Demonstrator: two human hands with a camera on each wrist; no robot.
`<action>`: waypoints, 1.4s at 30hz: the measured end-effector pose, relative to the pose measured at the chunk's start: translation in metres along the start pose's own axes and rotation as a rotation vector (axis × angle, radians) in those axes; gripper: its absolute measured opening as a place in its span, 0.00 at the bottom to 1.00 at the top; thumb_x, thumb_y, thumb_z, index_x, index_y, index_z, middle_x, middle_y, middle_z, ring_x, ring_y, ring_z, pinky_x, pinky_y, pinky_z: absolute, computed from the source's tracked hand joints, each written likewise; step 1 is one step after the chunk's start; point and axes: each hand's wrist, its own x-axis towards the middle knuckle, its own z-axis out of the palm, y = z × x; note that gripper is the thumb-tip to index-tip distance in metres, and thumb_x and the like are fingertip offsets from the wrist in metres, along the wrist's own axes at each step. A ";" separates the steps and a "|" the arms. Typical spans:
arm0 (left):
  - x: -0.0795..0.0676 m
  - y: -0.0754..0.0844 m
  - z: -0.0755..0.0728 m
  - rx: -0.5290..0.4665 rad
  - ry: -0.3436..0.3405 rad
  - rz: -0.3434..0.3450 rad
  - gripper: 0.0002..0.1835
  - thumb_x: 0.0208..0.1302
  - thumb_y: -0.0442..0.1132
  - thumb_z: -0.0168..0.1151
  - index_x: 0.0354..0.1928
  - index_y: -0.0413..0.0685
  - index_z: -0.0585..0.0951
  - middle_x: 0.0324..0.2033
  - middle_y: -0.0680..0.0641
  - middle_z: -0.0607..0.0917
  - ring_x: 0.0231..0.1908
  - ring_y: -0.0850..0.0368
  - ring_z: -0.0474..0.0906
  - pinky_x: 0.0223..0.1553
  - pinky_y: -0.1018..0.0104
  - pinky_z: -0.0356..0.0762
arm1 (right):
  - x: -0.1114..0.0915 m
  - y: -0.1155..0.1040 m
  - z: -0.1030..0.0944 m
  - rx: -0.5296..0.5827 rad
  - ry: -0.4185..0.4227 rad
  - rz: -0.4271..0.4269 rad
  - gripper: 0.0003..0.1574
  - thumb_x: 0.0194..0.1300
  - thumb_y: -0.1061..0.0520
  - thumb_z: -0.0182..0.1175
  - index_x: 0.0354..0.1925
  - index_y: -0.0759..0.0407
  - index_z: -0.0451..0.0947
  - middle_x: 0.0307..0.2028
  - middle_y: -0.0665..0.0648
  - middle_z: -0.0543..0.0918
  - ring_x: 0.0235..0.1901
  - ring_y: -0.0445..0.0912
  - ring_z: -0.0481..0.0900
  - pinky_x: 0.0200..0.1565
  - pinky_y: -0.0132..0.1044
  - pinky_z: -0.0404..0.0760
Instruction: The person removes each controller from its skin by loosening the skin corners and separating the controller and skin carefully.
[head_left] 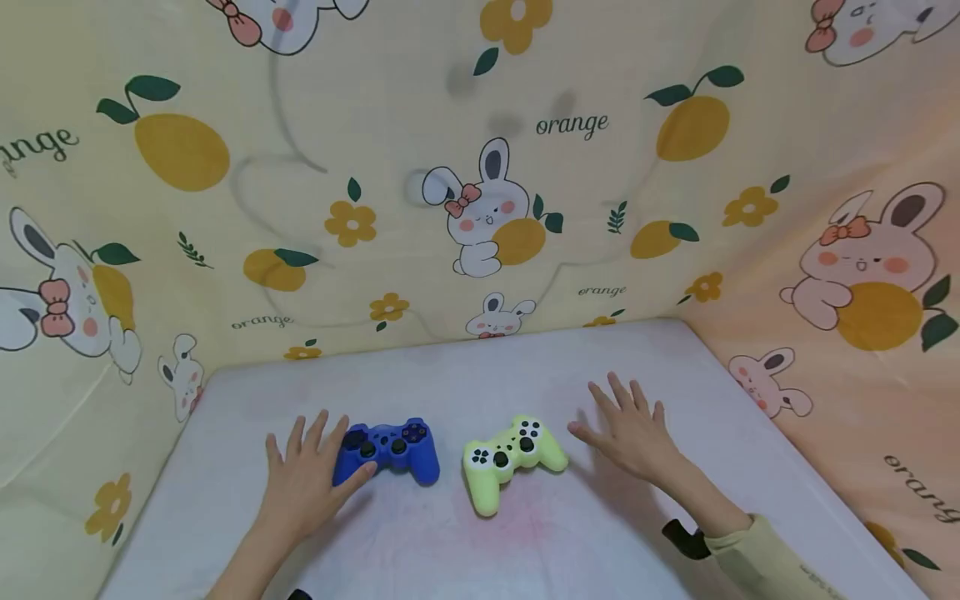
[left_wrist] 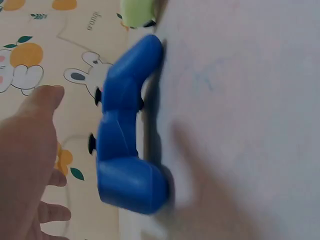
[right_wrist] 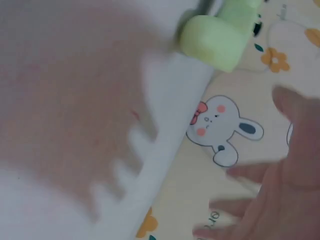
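A blue game controller (head_left: 388,448) lies on the white table, its buttons and sticks facing up. Over its left end my left hand (head_left: 303,483) hovers with fingers spread, holding nothing; the left wrist view shows a gap between the thumb and the blue controller (left_wrist: 125,130). To the right of it a light green game controller (head_left: 512,457) rests at a slant on the table. My right hand (head_left: 630,429) is spread in the air to the right of the green controller, apart from it. In the right wrist view one grip of the green controller (right_wrist: 212,42) shows above the right hand (right_wrist: 280,185).
A cloth printed with rabbits and oranges (head_left: 450,100) hangs behind the white table (head_left: 480,550) and along both its sides. Black straps (head_left: 686,540) show at the wrists, and a pale sleeve (head_left: 765,558) covers the right forearm.
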 end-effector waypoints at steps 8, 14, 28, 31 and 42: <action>-0.007 0.028 -0.005 -0.261 0.146 0.037 0.40 0.68 0.62 0.57 0.66 0.35 0.69 0.66 0.32 0.67 0.65 0.32 0.58 0.63 0.32 0.49 | 0.003 -0.001 -0.001 0.317 -0.091 -0.219 0.50 0.63 0.32 0.63 0.70 0.60 0.65 0.71 0.64 0.61 0.69 0.62 0.55 0.63 0.65 0.58; -0.013 0.057 -0.002 -0.531 0.191 0.024 0.36 0.67 0.59 0.60 0.66 0.40 0.70 0.66 0.42 0.69 0.66 0.42 0.60 0.62 0.41 0.62 | 0.009 -0.008 0.000 0.476 -0.111 -0.236 0.45 0.61 0.38 0.67 0.67 0.58 0.68 0.66 0.59 0.69 0.65 0.58 0.66 0.58 0.58 0.70; -0.010 0.114 0.007 -0.791 0.100 0.057 0.37 0.59 0.58 0.69 0.67 0.52 0.71 0.65 0.50 0.71 0.66 0.48 0.63 0.62 0.43 0.62 | 0.022 -0.022 -0.001 0.621 -0.208 -0.214 0.44 0.57 0.41 0.72 0.66 0.53 0.70 0.64 0.54 0.72 0.63 0.59 0.68 0.58 0.56 0.70; -0.008 0.123 0.014 -0.814 0.061 0.041 0.38 0.58 0.59 0.70 0.67 0.52 0.71 0.65 0.49 0.72 0.66 0.46 0.63 0.62 0.42 0.62 | 0.025 -0.022 0.004 0.639 -0.237 -0.221 0.44 0.56 0.43 0.73 0.66 0.54 0.70 0.64 0.55 0.72 0.63 0.61 0.68 0.58 0.57 0.70; 0.003 0.131 0.038 -0.951 -0.021 0.025 0.43 0.53 0.58 0.74 0.67 0.46 0.70 0.63 0.46 0.74 0.61 0.41 0.71 0.60 0.49 0.69 | 0.038 -0.007 0.024 0.649 -0.287 -0.242 0.45 0.53 0.45 0.76 0.64 0.59 0.73 0.61 0.55 0.75 0.60 0.58 0.71 0.55 0.53 0.75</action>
